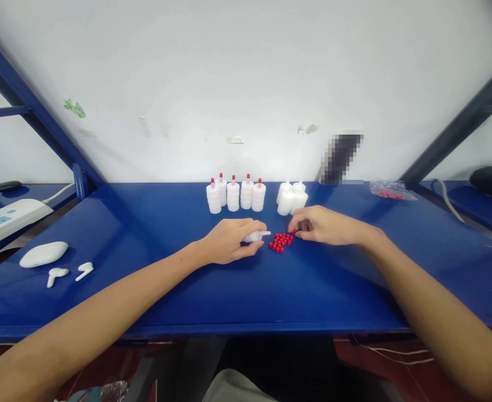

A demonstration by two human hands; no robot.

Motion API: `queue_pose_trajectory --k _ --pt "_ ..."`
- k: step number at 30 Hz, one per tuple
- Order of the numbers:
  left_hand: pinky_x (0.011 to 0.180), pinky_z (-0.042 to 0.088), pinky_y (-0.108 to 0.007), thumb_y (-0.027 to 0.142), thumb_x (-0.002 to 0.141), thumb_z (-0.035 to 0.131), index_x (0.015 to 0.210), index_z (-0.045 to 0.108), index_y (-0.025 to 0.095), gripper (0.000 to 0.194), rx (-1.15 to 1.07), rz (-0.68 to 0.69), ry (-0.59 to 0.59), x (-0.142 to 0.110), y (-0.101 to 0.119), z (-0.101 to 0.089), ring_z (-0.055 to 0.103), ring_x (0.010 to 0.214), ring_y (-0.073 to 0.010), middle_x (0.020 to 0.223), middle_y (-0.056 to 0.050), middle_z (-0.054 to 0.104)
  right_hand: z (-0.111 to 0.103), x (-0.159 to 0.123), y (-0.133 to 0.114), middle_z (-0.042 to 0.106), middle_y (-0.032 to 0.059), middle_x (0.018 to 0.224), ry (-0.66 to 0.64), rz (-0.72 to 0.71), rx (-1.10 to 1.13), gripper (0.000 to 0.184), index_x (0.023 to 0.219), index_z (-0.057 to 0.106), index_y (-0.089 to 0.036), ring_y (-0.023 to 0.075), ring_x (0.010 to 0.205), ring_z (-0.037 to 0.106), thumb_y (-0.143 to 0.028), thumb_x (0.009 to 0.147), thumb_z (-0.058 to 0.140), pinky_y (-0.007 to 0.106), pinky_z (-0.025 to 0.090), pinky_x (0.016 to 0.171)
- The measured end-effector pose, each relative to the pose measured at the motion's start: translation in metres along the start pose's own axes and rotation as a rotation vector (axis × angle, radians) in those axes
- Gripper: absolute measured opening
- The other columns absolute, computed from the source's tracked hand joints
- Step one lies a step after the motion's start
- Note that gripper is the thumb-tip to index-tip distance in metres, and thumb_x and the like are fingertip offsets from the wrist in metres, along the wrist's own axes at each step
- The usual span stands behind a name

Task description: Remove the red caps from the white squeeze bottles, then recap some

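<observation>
My left hand (228, 240) is closed around a white squeeze bottle (253, 237), tilted on its side with its bare nozzle pointing right. Just right of that nozzle lies a loose pile of small red caps (280, 242) on the blue table. At the pile's right edge, my right hand (319, 224) has thumb and fingertips around one red cap (294, 230). Behind my left hand stand several white bottles with red caps on their tips (233, 196). Several white bottles without red caps (285, 202) are grouped behind my right hand, their nozzles partly visible.
A clear bag of red caps (392, 192) lies at the back right. On the left are a white earbud case (44, 254), two earbuds (57, 274) and a white power strip (9, 220). A dark pixelated object (341, 159) leans against the wall. Blue metal posts flank the table (237, 301).
</observation>
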State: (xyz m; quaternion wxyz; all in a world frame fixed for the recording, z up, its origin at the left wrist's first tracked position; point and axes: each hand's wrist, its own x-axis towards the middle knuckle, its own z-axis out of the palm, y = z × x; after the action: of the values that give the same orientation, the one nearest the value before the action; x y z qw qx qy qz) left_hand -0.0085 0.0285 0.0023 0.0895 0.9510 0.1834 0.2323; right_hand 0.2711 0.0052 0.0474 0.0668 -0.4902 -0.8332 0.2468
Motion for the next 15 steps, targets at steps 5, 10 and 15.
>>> queue_pose_trajectory --k 5,10,15 --pt "0.072 0.045 -0.026 0.039 0.097 0.045 0.117 0.057 0.019 0.030 -0.001 -0.009 -0.007 0.000 0.000 0.000 0.063 0.079 -0.0161 0.095 -0.004 0.068 0.003 0.001 -0.002 0.070 0.0059 0.089 0.002 -0.012 0.001 0.022 0.096 0.071 -0.017 0.0174 0.072 0.061 -0.019 0.078 0.058 0.029 0.047 0.065" --pt "0.073 0.045 -0.025 0.039 0.097 0.045 0.116 0.057 0.018 0.030 -0.003 -0.013 -0.014 0.000 0.000 0.000 0.062 0.079 -0.0159 0.095 -0.004 0.067 0.008 0.003 -0.005 0.066 0.0033 0.084 -0.019 -0.069 0.098 0.025 0.102 0.066 -0.017 0.0141 0.067 0.057 -0.017 0.078 0.057 0.026 0.046 0.061" --pt "0.074 0.045 -0.025 0.040 0.098 0.045 0.118 0.057 0.019 0.031 -0.004 -0.020 -0.021 0.000 0.000 0.000 0.062 0.080 -0.0164 0.095 -0.004 0.067 0.013 0.005 -0.009 0.065 0.0014 0.080 -0.025 -0.089 0.163 0.025 0.102 0.065 -0.018 0.0128 0.064 0.055 -0.018 0.079 0.057 0.026 0.044 0.060"
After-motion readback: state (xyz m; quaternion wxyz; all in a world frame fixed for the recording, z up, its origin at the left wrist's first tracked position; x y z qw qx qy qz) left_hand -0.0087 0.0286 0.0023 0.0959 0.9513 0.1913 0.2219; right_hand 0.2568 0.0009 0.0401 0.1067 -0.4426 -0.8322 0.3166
